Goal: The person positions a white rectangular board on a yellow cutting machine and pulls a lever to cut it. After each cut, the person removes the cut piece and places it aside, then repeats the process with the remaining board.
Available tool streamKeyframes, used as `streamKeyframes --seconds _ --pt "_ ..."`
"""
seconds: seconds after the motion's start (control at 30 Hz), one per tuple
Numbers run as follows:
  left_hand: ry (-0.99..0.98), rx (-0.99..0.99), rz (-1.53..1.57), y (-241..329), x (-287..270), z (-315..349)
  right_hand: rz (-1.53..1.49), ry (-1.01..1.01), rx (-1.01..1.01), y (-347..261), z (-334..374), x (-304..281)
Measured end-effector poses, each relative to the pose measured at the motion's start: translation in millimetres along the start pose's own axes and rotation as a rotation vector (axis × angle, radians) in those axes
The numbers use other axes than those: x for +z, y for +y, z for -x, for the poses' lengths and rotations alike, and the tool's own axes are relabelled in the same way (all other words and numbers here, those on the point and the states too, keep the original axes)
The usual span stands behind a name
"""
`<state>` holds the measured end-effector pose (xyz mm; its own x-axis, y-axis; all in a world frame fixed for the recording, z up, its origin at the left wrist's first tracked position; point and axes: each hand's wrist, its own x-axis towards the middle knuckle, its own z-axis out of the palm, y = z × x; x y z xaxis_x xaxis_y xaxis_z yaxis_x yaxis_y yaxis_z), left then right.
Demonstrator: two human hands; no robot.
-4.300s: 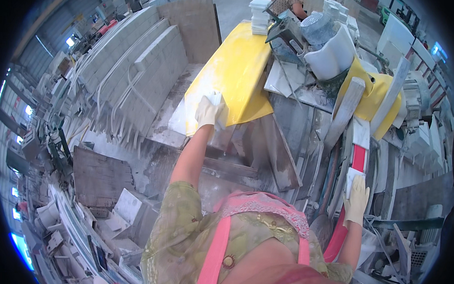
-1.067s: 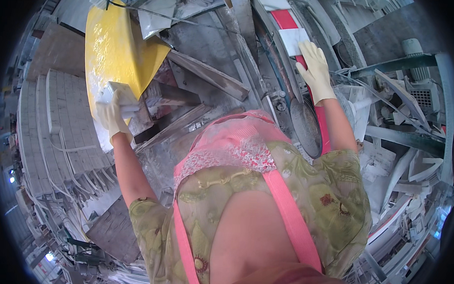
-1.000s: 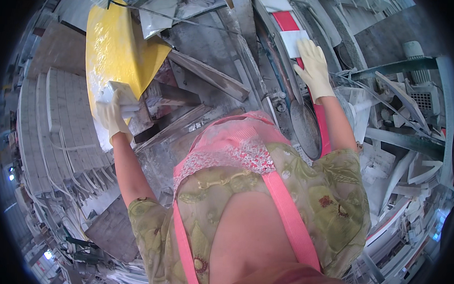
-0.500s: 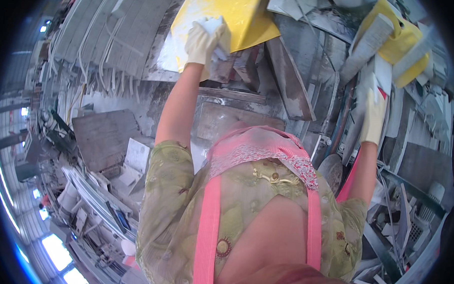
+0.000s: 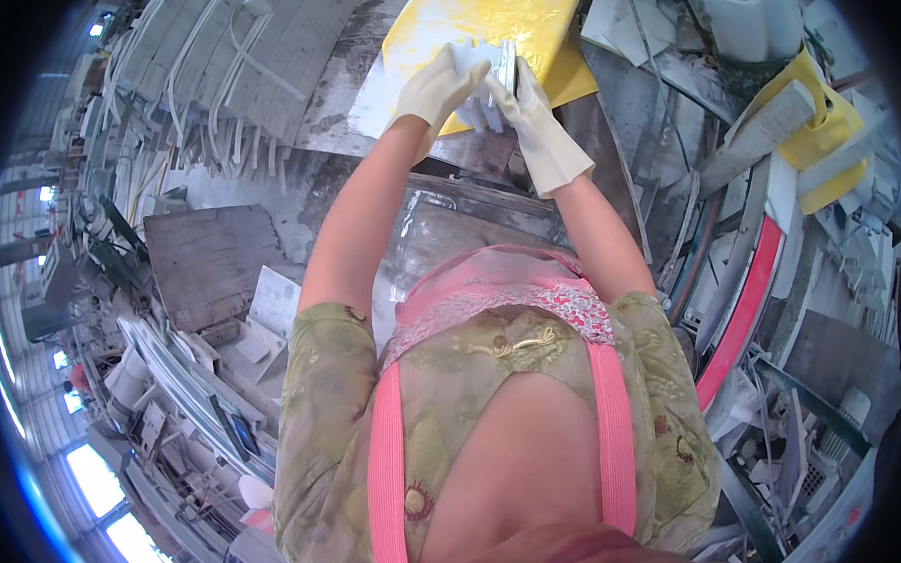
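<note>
Yellow sheet, near edge: white tiles, clasped between left hand and right hand, both partly curled. Gathering seems done; release not yet.

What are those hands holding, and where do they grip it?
A small stack of white tiles: the left gloved hand grips its left side, the right gloved hand its right side.
</note>
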<state>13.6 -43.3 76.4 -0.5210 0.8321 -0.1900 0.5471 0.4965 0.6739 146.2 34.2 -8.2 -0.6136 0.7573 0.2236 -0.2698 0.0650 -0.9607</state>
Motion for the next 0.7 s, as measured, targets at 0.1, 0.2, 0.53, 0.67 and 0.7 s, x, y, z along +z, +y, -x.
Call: streamKeyframes --seconds 0.1,0.2,0.53,0.67,0.7 --pt "-0.140 -0.032 -0.140 0.8 -8.1 -11.5 -0.036 -0.129 0.055 0.0 12.6 -12.4" --pt "-0.230 0.028 -0.393 9.3 -6.4 -14.9 0.469 -0.156 0.181 0.0 23.6 -24.6" --pt "0.130 -0.478 -0.602 63.6 45.6 -20.4 0.543 -0.261 0.141 -1.5 41.6 -20.8" --pt "0.191 -0.463 -0.512 54.6 47.9 -19.1 0.444 -0.244 0.167 7.5 37.2 -28.5" --pt "0.190 -0.464 -0.464 50.8 47.4 -15.7 0.207 -0.181 0.118 12.1 36.9 -29.7"
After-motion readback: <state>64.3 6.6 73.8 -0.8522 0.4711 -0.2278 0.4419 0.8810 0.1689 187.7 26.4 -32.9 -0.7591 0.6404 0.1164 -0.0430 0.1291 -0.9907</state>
